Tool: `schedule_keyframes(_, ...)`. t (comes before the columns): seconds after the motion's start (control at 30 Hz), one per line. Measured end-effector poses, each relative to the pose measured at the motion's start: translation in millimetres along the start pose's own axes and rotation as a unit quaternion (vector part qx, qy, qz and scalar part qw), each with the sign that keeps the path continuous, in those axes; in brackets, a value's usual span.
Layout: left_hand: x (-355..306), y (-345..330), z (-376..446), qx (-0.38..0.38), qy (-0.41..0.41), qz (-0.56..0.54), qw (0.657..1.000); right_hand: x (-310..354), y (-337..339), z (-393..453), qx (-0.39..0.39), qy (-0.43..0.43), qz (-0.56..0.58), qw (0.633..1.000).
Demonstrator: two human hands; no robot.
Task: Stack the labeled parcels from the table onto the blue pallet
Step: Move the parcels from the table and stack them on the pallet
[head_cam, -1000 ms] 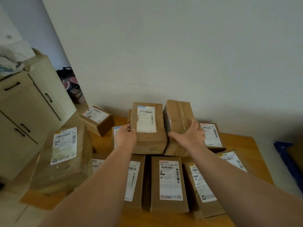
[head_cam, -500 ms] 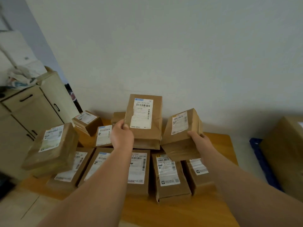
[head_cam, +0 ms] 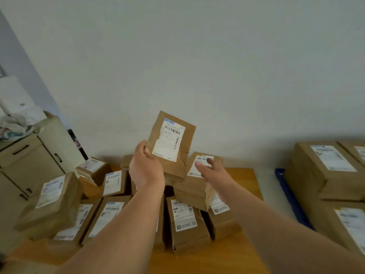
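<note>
Left hand [head_cam: 146, 167]: raised above the wooden table [head_cam: 240, 176], fingers and thumb curled round the lower left edge of a brown paper-wrapped parcel [head_cam: 171, 144], held upright and tilted to the right, white barcode label facing the camera, clear of the pile below. Right hand [head_cam: 214, 173]: fingers spread and fairly straight, laid on the label side of a second parcel [head_cam: 197, 184], which sits tilted on top of the other parcels; whether the hand bears its weight or only touches it cannot be told. Table stock: a cluster of labelled brown parcels, among them one upright front parcel [head_cam: 184, 224] between the forearms, two flat ones at left [head_cam: 104, 218], and a larger parcel [head_cam: 50, 202] overhanging the left table edge. Right of the table: blue pallet [head_cam: 286, 192], one edge visible, bearing large cardboard boxes [head_cam: 324, 171] with white labels, stacked in at least two layers. Far left: cream cabinet [head_cam: 29, 157] with dark handles, crumpled material on top. Backdrop: plain pale wall [head_cam: 197, 56].
</note>
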State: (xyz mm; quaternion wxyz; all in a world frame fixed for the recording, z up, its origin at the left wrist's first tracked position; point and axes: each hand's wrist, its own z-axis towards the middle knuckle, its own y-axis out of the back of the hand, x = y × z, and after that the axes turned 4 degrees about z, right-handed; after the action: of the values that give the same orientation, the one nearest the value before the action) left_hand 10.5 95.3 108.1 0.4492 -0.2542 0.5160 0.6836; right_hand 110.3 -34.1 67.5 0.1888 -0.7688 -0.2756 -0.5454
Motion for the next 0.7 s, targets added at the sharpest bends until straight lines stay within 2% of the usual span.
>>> schedule_keyframes(0.07, -11, -3, -12, 0.023, -0.032, -0.024, 0.999, 12, -18, -2, 0.043, -0.031, 0.102, 0.993)
schedule_keyframes(0.1, -15, -3, -17, 0.041, -0.047, -0.04, 0.997, 16, -22, -6, 0.023, -0.027, 0.121, 0.992)
schedule_keyframes(0.2, -26, -7, -25, 0.116, -0.088, -0.087, 0.985, 20, -13, -17, -0.104, 0.022, 0.125, 0.986)
schedule_keyframes(0.27, -32, -14, -32, 0.174, -0.103, -0.107, 0.973, 19, 5, -25, -0.16, 0.029, 0.152, 0.975)
schedule_keyframes(0.47, -57, -41, -90, 0.335, -0.156, -0.165, 0.915, 11, 88, -56, -0.329, 0.029, 0.143, 0.933)
schedule_keyframes(0.6, -107, -40, -144, 0.44, -0.199, -0.236, 0.843, -1, 159, -86, -0.38, 0.029, 0.17, 0.909)
schedule_keyframes(0.63, -120, -42, -159, 0.454, -0.205, -0.25, 0.83, -5, 179, -95, -0.391, 0.032, 0.182, 0.902)
schedule_keyframes(0.7, -141, -51, -187, 0.433, -0.209, -0.253, 0.84, -13, 219, -117, -0.404, 0.033, 0.188, 0.895)
